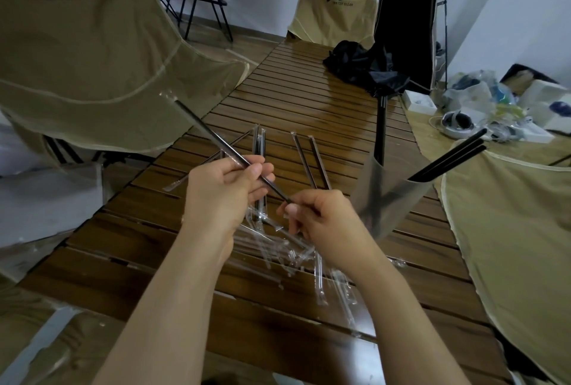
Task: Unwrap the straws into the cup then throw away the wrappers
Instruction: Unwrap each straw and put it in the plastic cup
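A black straw in a clear wrapper (pixel 206 133) slants up to the left above the table. My left hand (pixel 222 190) grips it around the middle, and my right hand (pixel 315 218) pinches its lower end. A clear plastic cup (pixel 386 196) stands to the right of my hands with several bare black straws (pixel 448 157) leaning out of it. Several wrapped straws (pixel 304 159) lie on the table beyond my hands. Empty clear wrappers (pixel 278 248) are piled under my wrists.
The slatted wooden table (pixel 309 100) runs away from me. A crumpled black bag (pixel 364 66) lies at its far right. Beige camping chairs stand at the left (pixel 92 54), far end (pixel 333 14) and right (pixel 509 245). Clutter covers the floor at the right (pixel 494 103).
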`<state>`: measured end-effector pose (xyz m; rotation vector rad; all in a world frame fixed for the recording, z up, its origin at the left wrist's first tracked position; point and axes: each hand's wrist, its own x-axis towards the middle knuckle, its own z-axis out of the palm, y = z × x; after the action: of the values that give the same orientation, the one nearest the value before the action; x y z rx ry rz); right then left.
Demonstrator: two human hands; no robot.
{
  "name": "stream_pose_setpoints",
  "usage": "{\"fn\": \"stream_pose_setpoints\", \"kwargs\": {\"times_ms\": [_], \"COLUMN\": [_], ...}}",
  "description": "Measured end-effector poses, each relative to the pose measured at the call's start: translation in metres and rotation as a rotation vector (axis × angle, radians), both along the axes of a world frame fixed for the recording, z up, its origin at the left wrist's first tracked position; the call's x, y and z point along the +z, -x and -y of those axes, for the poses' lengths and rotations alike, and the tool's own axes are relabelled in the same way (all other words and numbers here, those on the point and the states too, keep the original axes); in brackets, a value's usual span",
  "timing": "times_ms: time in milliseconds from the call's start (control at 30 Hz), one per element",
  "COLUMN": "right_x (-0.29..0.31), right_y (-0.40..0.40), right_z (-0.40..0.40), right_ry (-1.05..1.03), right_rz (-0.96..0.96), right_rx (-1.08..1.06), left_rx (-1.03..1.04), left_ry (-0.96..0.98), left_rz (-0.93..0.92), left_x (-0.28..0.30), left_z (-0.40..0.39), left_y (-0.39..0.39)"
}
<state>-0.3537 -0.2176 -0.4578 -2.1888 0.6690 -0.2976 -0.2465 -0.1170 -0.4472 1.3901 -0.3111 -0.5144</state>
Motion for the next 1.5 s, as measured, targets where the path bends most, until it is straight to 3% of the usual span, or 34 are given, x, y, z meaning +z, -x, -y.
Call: {"fn": "stream_pose_setpoints", "kwargs": {"times_ms": [367, 600, 700, 1133, 1500], "right_x": [-0.007, -0.02, -0.019, -0.022, -0.022], "right_y": [-0.008, -0.007, -0.004, 0.007, 0.001], "right_z": [-0.009, -0.006, -0.001, 0.021, 0.015], "right_ry": [0.422, 0.479, 0.538, 0.394, 0.442], "right_rz": [0.232, 0.322, 0.305, -0.047, -0.135], "right_rx": [-0.038, -0.101, -0.11, -0.226, -0.336], "left_rx": [0.313, 0.393, 0.422, 0.559, 0.655], "left_ry": [0.077, 0.123, 0.141, 0.198, 0.326], "left_rz": [-0.089, -0.176, -0.204, -0.233, -0.438], "left_x": [0.001, 0.006, 0.006, 0.002, 0.0], "left_z": [0.002, -0.007, -0.011, -0.021, -0.024], "left_y": [0.004, -0.007, -0.014, -0.027, -0.028]}}
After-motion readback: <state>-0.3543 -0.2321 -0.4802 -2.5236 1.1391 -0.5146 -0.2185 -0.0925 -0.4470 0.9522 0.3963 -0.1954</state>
